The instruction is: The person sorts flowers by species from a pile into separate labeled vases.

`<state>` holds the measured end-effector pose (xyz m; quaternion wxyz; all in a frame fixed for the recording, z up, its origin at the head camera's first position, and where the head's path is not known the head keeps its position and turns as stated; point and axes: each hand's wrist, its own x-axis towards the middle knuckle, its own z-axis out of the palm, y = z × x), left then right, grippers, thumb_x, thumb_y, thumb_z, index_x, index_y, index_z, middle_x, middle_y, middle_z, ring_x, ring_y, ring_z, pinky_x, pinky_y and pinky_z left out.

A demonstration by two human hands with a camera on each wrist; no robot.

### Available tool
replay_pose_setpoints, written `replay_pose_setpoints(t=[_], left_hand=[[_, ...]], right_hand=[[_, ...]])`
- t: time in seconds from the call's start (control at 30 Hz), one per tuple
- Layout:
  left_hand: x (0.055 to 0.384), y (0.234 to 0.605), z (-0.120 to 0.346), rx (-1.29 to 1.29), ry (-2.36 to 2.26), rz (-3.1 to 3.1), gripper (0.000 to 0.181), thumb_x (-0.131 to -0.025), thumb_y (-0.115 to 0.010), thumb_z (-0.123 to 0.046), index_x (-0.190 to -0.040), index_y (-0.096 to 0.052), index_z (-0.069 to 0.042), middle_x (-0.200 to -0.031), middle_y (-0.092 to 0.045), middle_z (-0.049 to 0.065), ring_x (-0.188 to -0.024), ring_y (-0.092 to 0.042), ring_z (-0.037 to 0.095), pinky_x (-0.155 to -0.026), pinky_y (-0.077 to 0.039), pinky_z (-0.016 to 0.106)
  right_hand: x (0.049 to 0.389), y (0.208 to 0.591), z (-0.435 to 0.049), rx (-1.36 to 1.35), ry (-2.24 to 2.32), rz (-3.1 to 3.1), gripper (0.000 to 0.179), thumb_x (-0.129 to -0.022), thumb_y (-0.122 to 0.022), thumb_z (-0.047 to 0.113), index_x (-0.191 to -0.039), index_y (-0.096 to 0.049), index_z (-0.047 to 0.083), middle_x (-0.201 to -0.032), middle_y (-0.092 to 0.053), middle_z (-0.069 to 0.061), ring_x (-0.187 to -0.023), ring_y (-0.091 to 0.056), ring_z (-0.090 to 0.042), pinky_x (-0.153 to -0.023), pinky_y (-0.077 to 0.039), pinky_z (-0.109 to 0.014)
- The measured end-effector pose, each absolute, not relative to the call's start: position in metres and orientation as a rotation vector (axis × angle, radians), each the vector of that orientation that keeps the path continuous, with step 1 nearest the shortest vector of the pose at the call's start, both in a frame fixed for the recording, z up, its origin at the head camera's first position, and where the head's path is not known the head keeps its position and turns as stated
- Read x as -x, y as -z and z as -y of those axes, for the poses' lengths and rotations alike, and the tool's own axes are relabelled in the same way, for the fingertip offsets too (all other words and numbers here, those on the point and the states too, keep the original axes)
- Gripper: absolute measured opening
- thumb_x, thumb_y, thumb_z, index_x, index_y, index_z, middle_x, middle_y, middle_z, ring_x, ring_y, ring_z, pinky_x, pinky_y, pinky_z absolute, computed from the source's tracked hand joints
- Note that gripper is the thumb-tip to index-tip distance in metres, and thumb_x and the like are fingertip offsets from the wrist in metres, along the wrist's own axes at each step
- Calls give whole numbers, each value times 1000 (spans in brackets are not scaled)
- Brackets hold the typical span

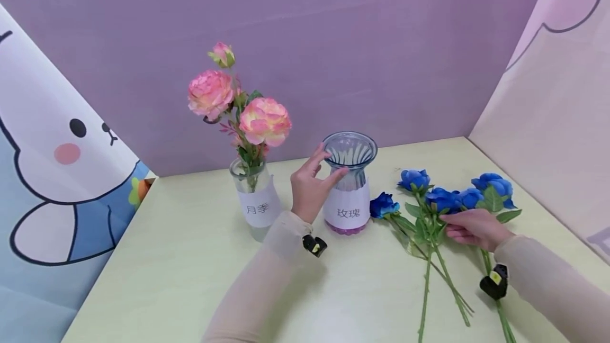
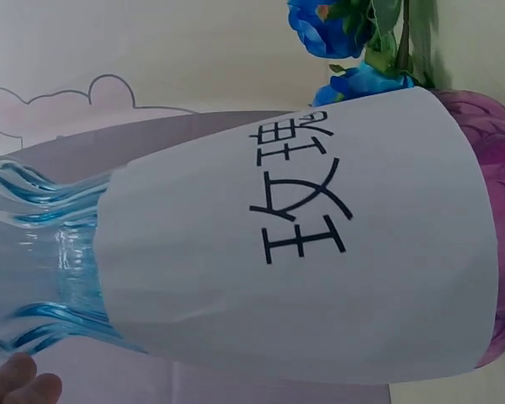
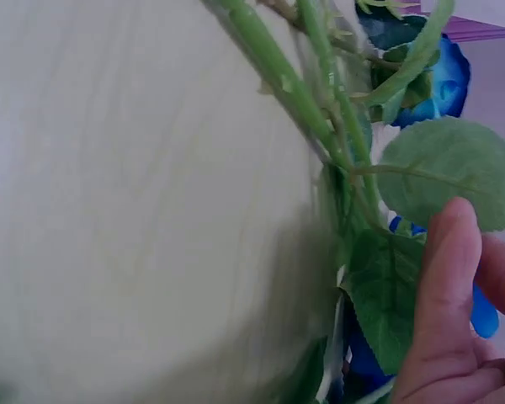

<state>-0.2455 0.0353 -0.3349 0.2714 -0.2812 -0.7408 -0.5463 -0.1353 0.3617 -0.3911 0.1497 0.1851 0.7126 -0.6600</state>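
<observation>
My left hand [image 1: 312,187] holds the blue-tinted glass vase [image 1: 350,176] near its flared rim, thumb across the front and fingers on the left side. A white paper label [image 2: 320,252] with black characters wraps the vase, and its base is purple. My right hand [image 1: 476,228] is among several blue roses [image 1: 443,200] lying on the table at the right. Its thumb and forefinger pinch at a green leaf [image 3: 454,168] of a blue rose, close to the crossing stems [image 3: 328,101]. The other right fingers curl under the palm.
A clear glass vase [image 1: 259,208], also labelled, stands left of the left hand with pink flowers [image 1: 264,120] in it. A purple backdrop [image 1: 405,68] rises behind the pale table [image 1: 181,258]. Printed cartoon panels flank the table on both sides.
</observation>
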Motion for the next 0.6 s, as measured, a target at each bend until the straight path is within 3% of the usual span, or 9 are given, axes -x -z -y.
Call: replay_pose_setpoints(t=[0.17,0.37,0.6], left_hand=[[247,344,-34,850,1353,1973,47,-75,-81,-11,-116,-63,3,-135,-52,20,-122,-53,30,-99,-46,33],[254,362,-32,1030,1123,1899,64,-73,-82,-6,-128,-49,6,-140,-42,28,-127,-46,38,-98,-46,33],[251,361,-35,1012,1226,1939,62,-74,-82,-3,-124,-47,3,-144,-36,26,-112,-59,35,-91,-52,34]], right_hand=[[141,393,-355,-540,1831,-2111,18,-96,-58,17,-91,-67,2,-66,-67,1,-57,-64,-6,-58,-56,-19],[143,399,-350,-569,1811,-2152,19,-96,-58,16,-87,-67,2,-65,-65,2,-55,-62,-5,-55,-55,-19],[150,404,-348,-565,1810,-2130,18,-96,-57,16,-87,-67,5,-63,-65,3,-54,-61,-5,-55,-56,-20]])
